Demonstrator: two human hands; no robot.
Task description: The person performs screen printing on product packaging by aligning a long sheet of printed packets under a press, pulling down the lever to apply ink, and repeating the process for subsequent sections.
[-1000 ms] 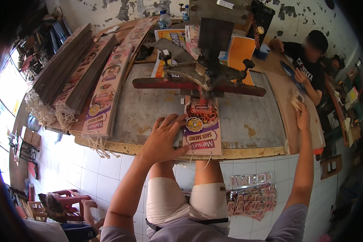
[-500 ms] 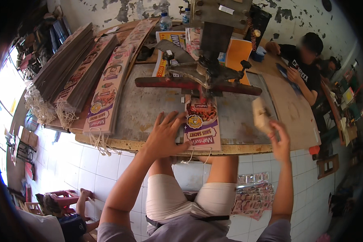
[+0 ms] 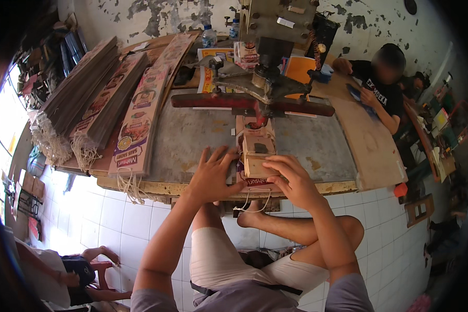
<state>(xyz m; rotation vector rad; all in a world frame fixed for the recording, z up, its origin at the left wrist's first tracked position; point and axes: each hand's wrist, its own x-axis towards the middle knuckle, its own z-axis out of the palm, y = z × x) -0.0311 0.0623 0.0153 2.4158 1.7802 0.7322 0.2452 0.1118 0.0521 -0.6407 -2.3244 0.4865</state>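
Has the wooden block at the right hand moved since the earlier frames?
Yes, leftward: the wooden block went from beyond the red press crossbar's right end to in front of its middle, over the printed strip.

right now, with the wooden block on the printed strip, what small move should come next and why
Perhaps nudge the wooden block square on the printed strip: the right hand is on the block, and the left hand lies at the strip's left edge, well placed to steady it.
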